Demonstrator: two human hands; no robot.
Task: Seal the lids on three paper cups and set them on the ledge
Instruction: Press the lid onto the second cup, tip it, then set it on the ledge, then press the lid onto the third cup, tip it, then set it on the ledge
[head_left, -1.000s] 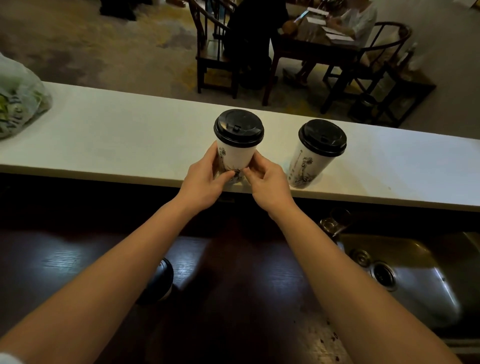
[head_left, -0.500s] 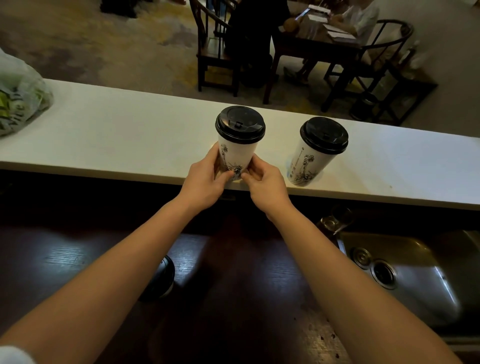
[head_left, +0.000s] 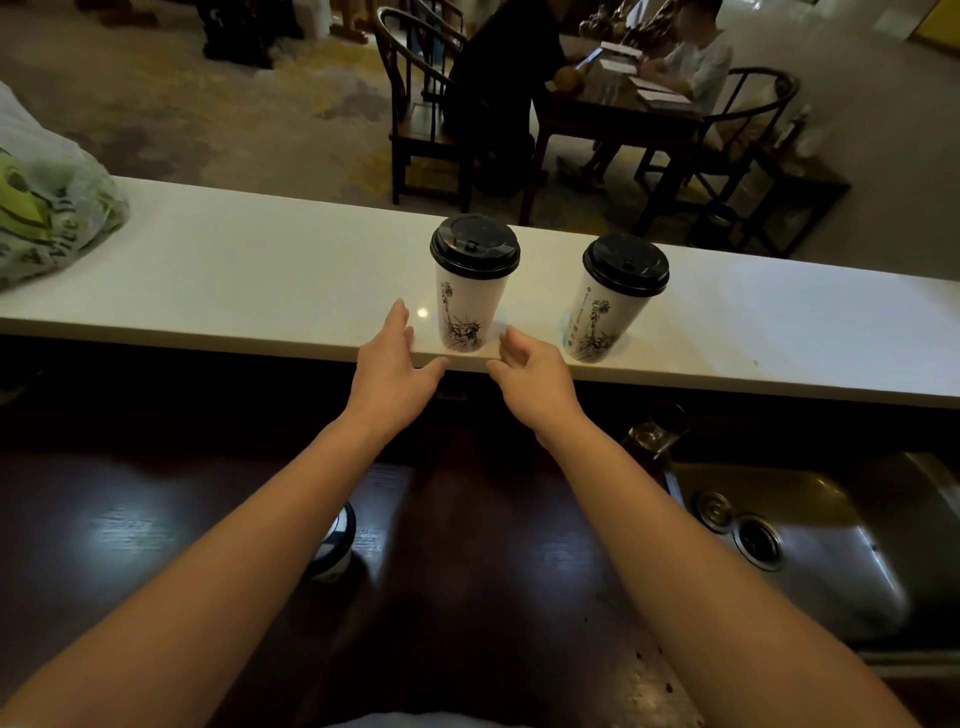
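Two white paper cups with black lids stand upright on the white ledge (head_left: 260, 280). The left cup (head_left: 470, 306) is near the ledge's front edge; the right cup (head_left: 605, 312) stands a little apart from it. My left hand (head_left: 395, 364) and my right hand (head_left: 530, 374) hover open on either side of the left cup's base, not touching it. A third cup (head_left: 335, 545) with a dark lid sits on the dark counter below, mostly hidden by my left forearm.
A plastic bag (head_left: 47, 208) lies on the ledge's far left. A steel sink (head_left: 800, 540) is set in the counter at the right, with a glass jar (head_left: 657, 426) by its corner. Beyond the ledge, people sit at a dark table with chairs (head_left: 613, 114).
Both hands held the left cup on the ledge; now they have let go and drawn back slightly, fingers spread. The cup stands on its own.
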